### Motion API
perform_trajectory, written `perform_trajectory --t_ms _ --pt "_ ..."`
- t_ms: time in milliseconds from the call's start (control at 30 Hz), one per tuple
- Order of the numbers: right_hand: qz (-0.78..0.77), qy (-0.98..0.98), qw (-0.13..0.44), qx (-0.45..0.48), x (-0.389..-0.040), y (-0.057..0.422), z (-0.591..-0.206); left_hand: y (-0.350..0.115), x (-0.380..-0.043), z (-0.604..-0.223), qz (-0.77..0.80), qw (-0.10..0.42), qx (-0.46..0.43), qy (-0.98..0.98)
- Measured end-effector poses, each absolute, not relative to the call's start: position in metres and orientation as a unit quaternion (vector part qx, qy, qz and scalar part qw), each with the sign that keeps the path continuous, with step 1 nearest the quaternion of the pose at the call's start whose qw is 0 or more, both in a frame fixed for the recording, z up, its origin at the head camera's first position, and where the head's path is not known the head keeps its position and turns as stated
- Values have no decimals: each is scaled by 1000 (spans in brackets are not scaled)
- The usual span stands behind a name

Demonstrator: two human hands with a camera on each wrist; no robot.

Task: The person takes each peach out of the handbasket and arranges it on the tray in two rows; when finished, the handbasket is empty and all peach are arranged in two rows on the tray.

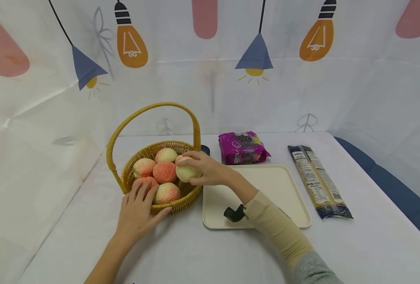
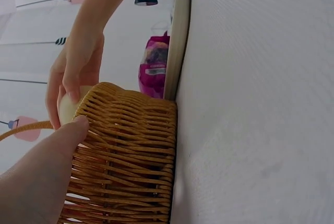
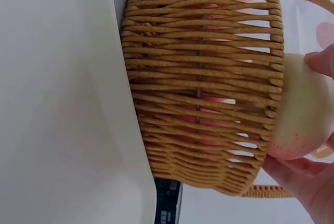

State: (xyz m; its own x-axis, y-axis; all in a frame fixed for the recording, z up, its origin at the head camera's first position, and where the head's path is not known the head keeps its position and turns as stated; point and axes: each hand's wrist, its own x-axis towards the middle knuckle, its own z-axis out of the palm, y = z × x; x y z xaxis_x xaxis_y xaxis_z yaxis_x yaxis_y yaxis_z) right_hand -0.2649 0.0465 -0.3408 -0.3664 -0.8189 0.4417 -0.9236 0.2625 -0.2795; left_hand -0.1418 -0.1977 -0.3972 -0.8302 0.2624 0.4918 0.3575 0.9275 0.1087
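Observation:
A yellow-brown wicker basket (image 1: 182,204) with a tall arched handle (image 1: 153,105) holds several peaches, among them a red one (image 1: 165,172) in the middle. At the basket's right side, my right hand (image 1: 208,169) grips a pale peach (image 1: 188,172) between thumb and fingers. The right wrist view shows that peach (image 3: 302,109) level with the rim, partly behind the weave. My left hand (image 1: 137,213) holds the basket's front left edge, fingers over the rim against a reddish peach (image 1: 147,182). In the left wrist view its thumb (image 2: 68,135) lies on the rim outside.
Right of the basket lies a cream tray (image 1: 267,177), partly under my right forearm. Behind it sits a purple snack packet (image 1: 242,148). A long flat packet (image 1: 318,181) lies farther right. A dark round object (image 1: 205,150) shows behind the basket.

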Motion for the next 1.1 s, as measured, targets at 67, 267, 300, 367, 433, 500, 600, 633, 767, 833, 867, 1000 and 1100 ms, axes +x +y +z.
perform_trajectory --t_ms 67,267,300,367,433,500,600,633,767,833,867,1000,1100 --pt "262 -786 114 548 -264 50 -339 -198 -141 -397 -109 235 -155 -953" --pt "283 -780 134 542 -263 59 -341 -197 -137 -397 -125 223 -142 -956" --pt "285 -782 131 539 -262 61 -341 -197 -136 -398 -124 224 -141 -956" --pt "287 -787 128 530 -260 64 -342 -197 -135 -400 -120 228 -140 -956" --pt "289 -793 128 521 -258 66 -341 -197 -134 -400 -120 233 -137 -955" --pt "293 -798 132 511 -256 69 -340 -197 -135 -400 -121 235 -135 -955" --pt "302 -794 148 506 -258 73 -339 -198 -137 -399 -126 232 -136 -955" --pt "305 -793 154 504 -258 75 -339 -198 -138 -398 -127 230 -136 -955" --pt "310 -790 169 500 -258 85 -341 -198 -139 -397 -131 228 -134 -955" --pt "310 -793 175 495 -256 91 -342 -197 -139 -398 -135 226 -132 -956" --pt "311 -793 177 492 -256 94 -343 -197 -139 -398 -138 225 -129 -956" --pt "314 -796 179 486 -257 105 -346 -199 -139 -398 -145 225 -117 -956" --pt "313 -797 185 483 -258 112 -347 -201 -139 -397 -143 226 -115 -957"
